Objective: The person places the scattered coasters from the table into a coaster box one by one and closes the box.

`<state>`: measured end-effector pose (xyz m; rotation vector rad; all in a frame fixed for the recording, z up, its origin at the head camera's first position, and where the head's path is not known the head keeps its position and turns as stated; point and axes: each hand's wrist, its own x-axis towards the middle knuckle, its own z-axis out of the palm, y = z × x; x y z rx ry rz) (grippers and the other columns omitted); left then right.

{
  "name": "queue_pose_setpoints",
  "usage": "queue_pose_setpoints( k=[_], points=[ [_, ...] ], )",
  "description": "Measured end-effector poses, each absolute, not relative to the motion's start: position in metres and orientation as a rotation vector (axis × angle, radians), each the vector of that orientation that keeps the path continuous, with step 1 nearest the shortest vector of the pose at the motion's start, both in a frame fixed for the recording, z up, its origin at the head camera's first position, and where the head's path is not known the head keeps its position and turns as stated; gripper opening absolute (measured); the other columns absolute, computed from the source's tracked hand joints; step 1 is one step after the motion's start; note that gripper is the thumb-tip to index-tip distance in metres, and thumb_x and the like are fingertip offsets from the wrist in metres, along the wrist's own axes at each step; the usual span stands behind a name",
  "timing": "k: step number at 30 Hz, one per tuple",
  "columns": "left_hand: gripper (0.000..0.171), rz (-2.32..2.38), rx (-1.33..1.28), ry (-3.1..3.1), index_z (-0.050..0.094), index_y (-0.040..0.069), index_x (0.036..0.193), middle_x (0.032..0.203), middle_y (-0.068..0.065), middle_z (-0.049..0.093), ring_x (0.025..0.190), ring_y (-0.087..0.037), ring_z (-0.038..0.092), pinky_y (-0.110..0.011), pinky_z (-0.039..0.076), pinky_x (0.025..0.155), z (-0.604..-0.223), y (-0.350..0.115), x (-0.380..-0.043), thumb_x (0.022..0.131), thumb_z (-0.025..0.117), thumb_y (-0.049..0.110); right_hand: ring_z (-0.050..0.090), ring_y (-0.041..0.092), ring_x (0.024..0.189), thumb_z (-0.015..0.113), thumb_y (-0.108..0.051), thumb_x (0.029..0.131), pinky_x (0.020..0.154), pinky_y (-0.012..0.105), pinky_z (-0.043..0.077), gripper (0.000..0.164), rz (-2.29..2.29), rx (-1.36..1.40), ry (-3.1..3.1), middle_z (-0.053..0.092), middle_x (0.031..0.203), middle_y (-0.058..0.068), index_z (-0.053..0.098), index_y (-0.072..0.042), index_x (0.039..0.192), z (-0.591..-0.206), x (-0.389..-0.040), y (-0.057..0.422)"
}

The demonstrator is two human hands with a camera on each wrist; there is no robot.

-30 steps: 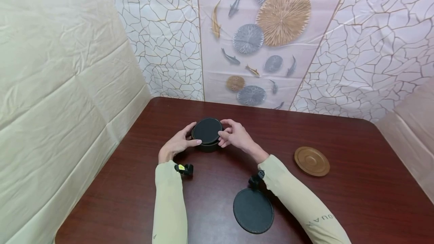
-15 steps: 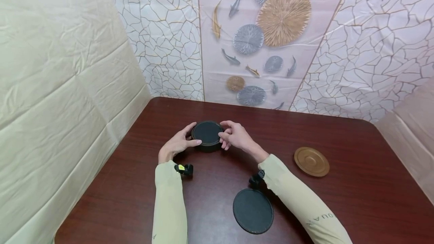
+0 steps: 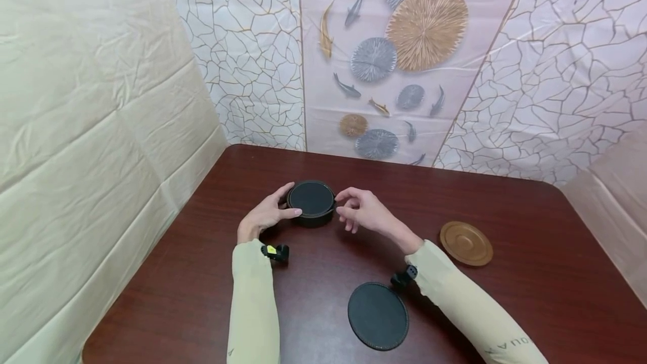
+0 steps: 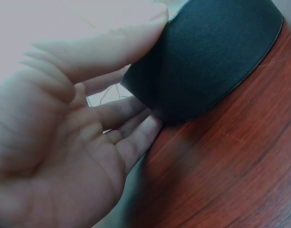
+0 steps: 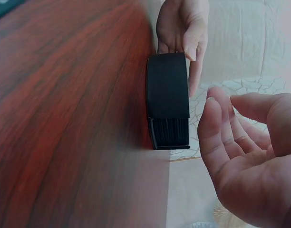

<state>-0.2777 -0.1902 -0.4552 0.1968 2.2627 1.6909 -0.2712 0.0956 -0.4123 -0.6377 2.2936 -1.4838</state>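
A round black leather-look coaster holder (image 3: 309,221) stands on the table, with a black coaster (image 3: 311,198) lying flat in its top. In the right wrist view, a slot in its side shows several stacked coasters (image 5: 170,133). My left hand (image 3: 264,215) grips the holder from the left, thumb at the near rim and fingers round the far side. Just off the holder's right side is my right hand (image 3: 368,211), its fingers loosely bent with nothing between them; the right wrist view shows a gap between fingertips and holder.
Another black coaster (image 3: 378,315) with a stitched edge lies flat near the front of the dark red-brown table (image 3: 313,280). A round brown disc (image 3: 466,243) with ringed grooves lies to the right. Fabric walls (image 3: 253,72) stand behind and beside the table.
The top coaster, slightly raised and tilted a second ago, now sits level in the holder. My right hand has let go and drawn back to the right. The left hand keeps its grip.
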Motion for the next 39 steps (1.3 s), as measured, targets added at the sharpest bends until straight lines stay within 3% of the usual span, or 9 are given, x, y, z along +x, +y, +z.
queue_pose_setpoints(
  k=[8,25,33,39],
  points=[
    [0.089,1.665,0.193,2.296,0.023,0.028,0.157,0.161,-0.004,0.027,0.147,-0.032,0.031,-0.047,0.033,0.116,-0.460,-0.192,-0.280,0.087,0.076,0.020,0.064,0.027,0.061,0.064,-0.015,0.095,0.058,0.045,0.057,0.025,-1.366,-0.732,2.328,0.067,0.090,0.029,0.059,-0.010,0.119,-0.410,-0.257,0.113],
    [0.088,1.635,0.202,2.333,0.024,0.028,0.157,0.159,-0.005,0.032,0.146,-0.032,0.034,-0.046,0.032,0.117,-0.461,-0.193,-0.280,0.086,0.076,0.022,0.066,0.033,0.067,0.067,-0.020,0.094,0.056,0.036,0.057,0.032,-1.148,-0.905,2.361,0.070,0.087,0.018,0.058,-0.008,0.123,-0.407,-0.222,0.133],
    [0.088,1.643,0.186,2.318,0.023,0.028,0.157,0.158,-0.004,0.033,0.146,-0.031,0.033,-0.047,0.033,0.117,-0.458,-0.192,-0.280,0.087,0.076,0.021,0.061,0.014,0.061,0.067,-0.026,0.094,0.056,0.028,0.053,0.038,-0.952,-0.982,2.395,0.067,0.090,0.000,0.057,-0.008,0.125,-0.410,-0.214,0.143],
    [0.088,1.636,0.176,2.308,0.021,0.030,0.157,0.161,-0.004,0.028,0.148,-0.032,0.030,-0.047,0.030,0.118,-0.458,-0.192,-0.279,0.088,0.075,0.022,0.058,0.005,0.068,0.068,-0.030,0.093,0.064,0.023,0.050,0.037,-0.848,-1.042,2.420,0.066,0.090,-0.007,0.059,-0.010,0.124,-0.414,-0.207,0.151]
  ],
)
